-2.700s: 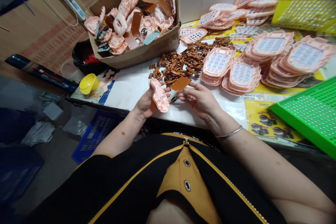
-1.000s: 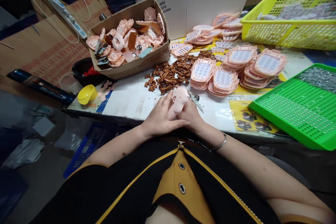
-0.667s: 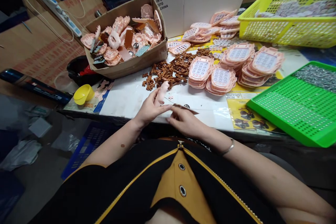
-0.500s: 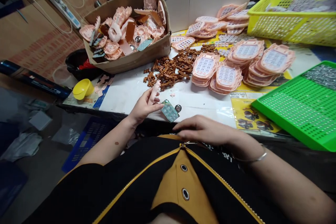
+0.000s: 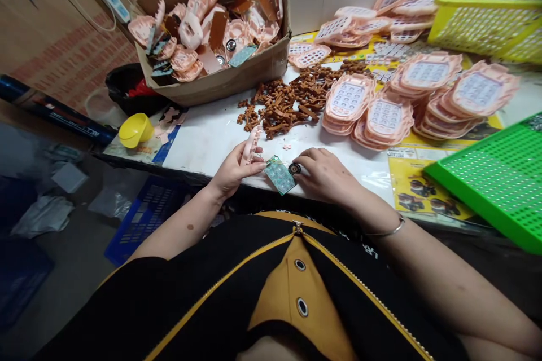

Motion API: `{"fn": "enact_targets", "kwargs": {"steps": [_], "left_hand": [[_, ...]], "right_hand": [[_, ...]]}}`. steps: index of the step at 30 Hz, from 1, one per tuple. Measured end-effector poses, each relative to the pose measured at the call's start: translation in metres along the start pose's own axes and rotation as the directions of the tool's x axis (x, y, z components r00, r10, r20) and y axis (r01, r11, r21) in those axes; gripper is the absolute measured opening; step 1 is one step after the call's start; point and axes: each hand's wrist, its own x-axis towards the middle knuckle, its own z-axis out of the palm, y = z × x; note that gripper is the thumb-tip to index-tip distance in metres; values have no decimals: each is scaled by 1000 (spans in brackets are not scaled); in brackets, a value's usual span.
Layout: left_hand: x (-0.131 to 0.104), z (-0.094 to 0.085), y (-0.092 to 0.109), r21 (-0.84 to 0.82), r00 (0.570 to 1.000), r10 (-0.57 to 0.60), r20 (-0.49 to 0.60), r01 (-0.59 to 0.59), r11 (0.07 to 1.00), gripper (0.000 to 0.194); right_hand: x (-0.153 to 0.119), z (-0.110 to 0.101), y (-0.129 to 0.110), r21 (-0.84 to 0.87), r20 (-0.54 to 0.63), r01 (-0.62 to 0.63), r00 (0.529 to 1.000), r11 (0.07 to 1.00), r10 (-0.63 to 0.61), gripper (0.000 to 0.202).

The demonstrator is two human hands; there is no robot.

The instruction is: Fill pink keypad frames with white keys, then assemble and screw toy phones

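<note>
My left hand (image 5: 237, 168) is closed on a pink plastic shell (image 5: 252, 145), which stands on edge between thumb and fingers. A green circuit board (image 5: 280, 175) hangs by thin wires beside the left thumb, over the table's front edge. At its right, my right hand (image 5: 324, 174) pinches a small round black speaker (image 5: 294, 168) between thumb and fingers. Behind the hands lies a heap of brown plastic pieces (image 5: 292, 102). Stacks of pink shells with printed keypads (image 5: 387, 118) stand to the right of the heap.
A cardboard box (image 5: 220, 83) of pink shells and boards stands at the back left, near a yellow cup (image 5: 136, 130). On the right are a green tray (image 5: 486, 180) and a yellow basket (image 5: 478, 25). The white table (image 5: 203, 141) ends just before my body.
My right hand has moved forward to the speaker and taken hold of it. My left hand keeps the pink shell. The camera view has shifted slightly.
</note>
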Motion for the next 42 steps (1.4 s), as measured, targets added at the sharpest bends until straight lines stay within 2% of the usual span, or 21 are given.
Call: {"fn": "enact_targets", "kwargs": {"steps": [4,7,10,12,14,17,20,23,26,29,31,33,35,36,42], "left_hand": [[-2,-2,-4,-85,1000,4,0,-4,996,60],[-8,-5,-6,-129,998,32,58,-24,991,59],[-18,-5,-6,-145,970,151,191,-124,982,65],[-25,-1,-4,-205,949,180,260,-128,970,66],[-29,7,-3,-298,949,97,299,-4,955,59],[-31,20,-1,-401,930,-94,356,243,883,50],[-30,28,-2,-440,902,-153,403,338,832,47],[-28,29,-5,-436,898,-146,414,337,835,49],[-27,26,-8,-415,904,-134,406,313,855,51],[-27,24,-8,-412,920,-115,376,277,868,54],[-28,24,-6,-410,932,-89,351,238,880,57],[-28,25,-4,-387,938,-55,342,194,901,58],[-28,25,-3,-353,937,-18,349,150,924,58],[-28,25,-2,-335,934,-5,356,133,933,58],[-27,24,-3,-271,937,-8,348,109,956,72]], "right_hand": [[-13,10,1,-239,-188,124,967,963,-171,22],[-19,11,5,-353,-358,106,903,930,-238,27],[-19,0,4,-263,-508,121,826,957,-244,29],[-18,-9,-1,-133,-580,168,786,977,-214,33],[-18,-17,-10,-74,-609,217,763,973,-217,39],[-21,-20,-20,-188,-574,295,741,937,-348,50],[-24,-17,-25,-206,-505,353,761,913,-408,56],[-25,-13,-26,-1,-490,350,817,937,-305,52],[-25,-14,-28,260,-422,339,882,904,-209,38],[-24,-15,-29,596,-308,244,949,765,-63,33],[-25,-15,-29,802,-215,136,974,582,68,31],[-24,-15,-30,933,-124,54,976,357,176,30],[-23,-14,-30,987,-51,11,968,162,245,32],[-22,-13,-30,995,-22,-5,963,97,269,35],[-16,-16,-28,990,125,-101,955,-103,269,49]]}}
